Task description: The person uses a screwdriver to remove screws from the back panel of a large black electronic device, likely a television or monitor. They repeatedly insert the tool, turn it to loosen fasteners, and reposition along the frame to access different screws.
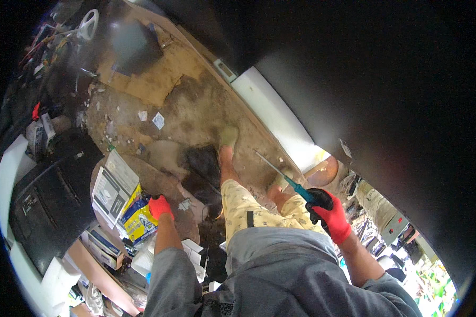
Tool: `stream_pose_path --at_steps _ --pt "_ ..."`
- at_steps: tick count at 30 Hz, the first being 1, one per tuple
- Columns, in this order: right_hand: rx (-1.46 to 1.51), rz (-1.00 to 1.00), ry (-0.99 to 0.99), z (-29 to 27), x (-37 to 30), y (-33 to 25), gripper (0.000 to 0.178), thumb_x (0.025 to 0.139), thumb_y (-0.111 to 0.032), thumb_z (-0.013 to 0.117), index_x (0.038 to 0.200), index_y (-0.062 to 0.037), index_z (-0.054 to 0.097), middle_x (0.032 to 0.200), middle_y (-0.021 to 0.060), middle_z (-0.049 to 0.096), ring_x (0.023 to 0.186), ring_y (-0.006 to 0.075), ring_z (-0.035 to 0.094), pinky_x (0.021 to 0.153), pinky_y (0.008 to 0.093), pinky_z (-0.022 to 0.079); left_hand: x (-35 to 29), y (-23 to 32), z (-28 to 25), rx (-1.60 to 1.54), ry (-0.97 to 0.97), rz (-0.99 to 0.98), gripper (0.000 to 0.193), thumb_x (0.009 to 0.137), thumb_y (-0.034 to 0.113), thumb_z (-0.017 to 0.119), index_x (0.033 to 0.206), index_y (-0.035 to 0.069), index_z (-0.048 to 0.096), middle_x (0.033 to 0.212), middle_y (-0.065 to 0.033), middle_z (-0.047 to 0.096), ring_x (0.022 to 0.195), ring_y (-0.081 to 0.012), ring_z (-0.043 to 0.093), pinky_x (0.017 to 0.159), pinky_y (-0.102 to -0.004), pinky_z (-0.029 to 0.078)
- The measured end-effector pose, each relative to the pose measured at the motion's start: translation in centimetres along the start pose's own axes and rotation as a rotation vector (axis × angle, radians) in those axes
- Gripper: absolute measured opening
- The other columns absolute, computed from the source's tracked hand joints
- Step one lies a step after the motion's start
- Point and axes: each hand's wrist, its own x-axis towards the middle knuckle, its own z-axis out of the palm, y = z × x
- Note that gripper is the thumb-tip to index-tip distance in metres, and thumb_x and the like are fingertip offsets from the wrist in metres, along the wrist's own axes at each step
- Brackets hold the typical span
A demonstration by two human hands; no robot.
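Observation:
My right hand (329, 212), in a red and black glove, is closed around the teal handle of a screwdriver (300, 190). The long thin shaft points up and to the left, away from my body, with its tip over the brown floor. On the left, my left hand (161, 207) wears a red glove and hangs beside a yellow and blue package (139, 223). It overlaps the package's edge in the picture; I cannot tell whether it touches. Its fingers are mostly hidden. A white printed box (113, 191) leans against that package.
A large dark panel (396, 116) fills the upper right, with a white block (272, 116) along its edge. At the left lies a black case (50, 195). Cardboard (158, 74) and paper scraps (158, 120) litter the dirty floor; clutter (391, 216) is piled at right.

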Motion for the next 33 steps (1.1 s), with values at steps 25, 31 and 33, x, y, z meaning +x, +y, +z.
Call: stream_pose_path --at_steps 25,31,33 --pt "0.061 -0.108 -0.008 -0.9 5.2 3.6 0.037 0.09 -0.004 0.064 0.127 -0.0021 0.059 0.093 0.004 0.069 0.062 0.0082 0.058 0.055 0.0237 0.047 4.9 -3.2 1.9 0.215 -0.083 0.174 0.048 0.076 0.031 0.071 0.107 -0.005 0.068 0.112 -0.025 0.069 0.106 -0.0424 0.065 0.091 -0.0481 0.051" --pt "0.021 -0.13 -0.002 -0.7 7.9 1.4 0.04 0.09 -0.005 0.063 0.13 -0.0024 0.057 0.096 0.0043 0.069 0.062 0.0083 0.058 0.055 0.0234 0.047 2.0 -2.3 -1.0 -0.09 -0.102 0.047 0.051 0.077 0.033 0.072 0.111 -0.005 0.066 0.117 -0.0251 0.067 0.113 -0.0401 0.062 0.096 -0.0452 0.049" --pt "0.021 -0.162 -0.01 -0.4 8.4 0.7 0.041 0.091 -0.005 0.062 0.131 -0.0028 0.057 0.096 0.0039 0.069 0.062 0.008 0.058 0.054 0.0231 0.047 0.7 -0.6 -2.7 -0.035 -0.033 0.023 0.051 0.078 0.03 0.072 0.116 -0.003 0.064 0.117 -0.0252 0.067 0.111 -0.0415 0.063 0.096 -0.0459 0.049"
